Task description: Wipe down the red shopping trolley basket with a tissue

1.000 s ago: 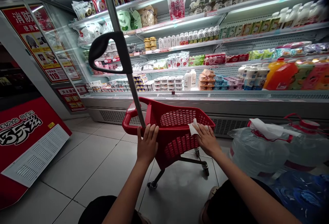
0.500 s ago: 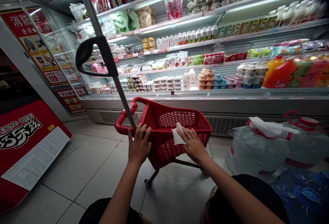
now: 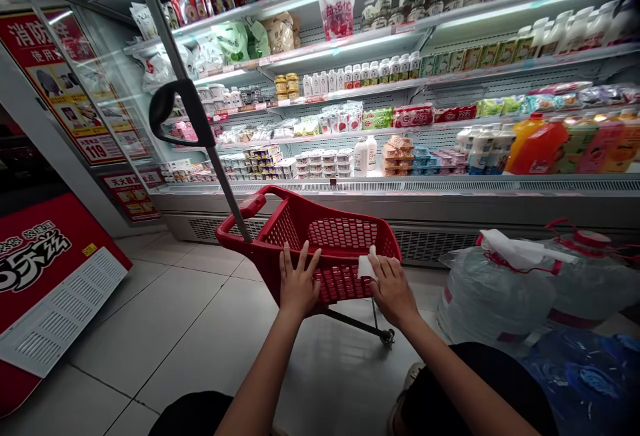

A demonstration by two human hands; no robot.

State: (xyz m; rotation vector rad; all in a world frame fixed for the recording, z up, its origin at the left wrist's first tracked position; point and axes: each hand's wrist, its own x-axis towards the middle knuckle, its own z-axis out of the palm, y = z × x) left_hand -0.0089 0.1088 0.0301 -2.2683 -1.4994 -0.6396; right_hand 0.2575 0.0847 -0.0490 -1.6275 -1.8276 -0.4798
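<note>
A red plastic shopping cart (image 3: 345, 257) with perforated sides stands in front of me, its basket seen from above. My left hand (image 3: 299, 284) lies spread against the near wall, fingertips at the rim. My right hand (image 3: 394, 288) is at the basket's right end, holding a white wipe (image 3: 365, 267) against the rim and near side. Part of the wipe is hidden under those fingers. From the cart's left end a grey pole rises, carrying a black handle (image 3: 193, 113).
Behind the cart runs a refrigerated display (image 3: 295, 186) stocked with dairy and drinks. Large wrapped water bottles (image 3: 495, 296) and blue bottles (image 3: 590, 383) sit at the right. A red freezer (image 3: 100, 256) stands on the left. My knees frame the tiled floor (image 3: 200, 316).
My left hand has slid right along the basket wall, its fingers spreading wider. My right hand and the wipe have shifted right toward the basket's end. The cart sits slightly further left and turned.
</note>
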